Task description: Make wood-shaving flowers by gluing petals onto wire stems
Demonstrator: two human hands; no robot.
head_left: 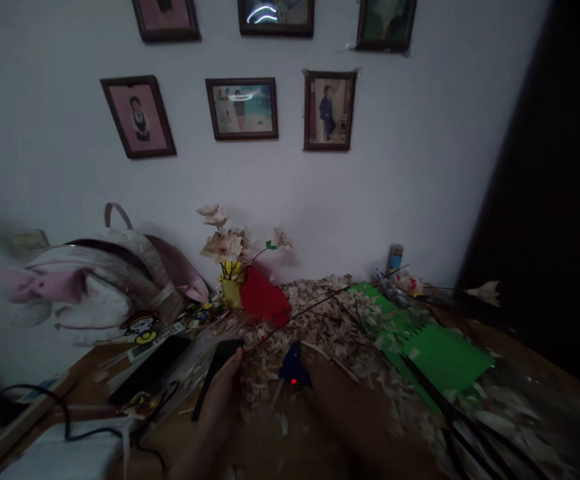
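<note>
My left hand (224, 383) pinches one end of a long thin dark stem (296, 315), which slants up to the right over a heap of pale shavings (327, 323). In my right hand (337, 393) is a blue glue gun (291, 363) with a small red light glowing on it. That hand is dim and somewhat blurred. A dark phone-like slab (213, 373) lies just left of my left fingers. Behind the heap stands a yellow pot (231, 293) of cream handmade flowers (225, 245), with a red sheet (265, 297) beside it.
Large dark scissors (445, 407) rest at the lower right, across a green sheet (445, 360). On the left are a pale backpack (105, 280), a black phone (151, 369) and a black cable (67, 427). Framed photos (243, 109) hang on the wall.
</note>
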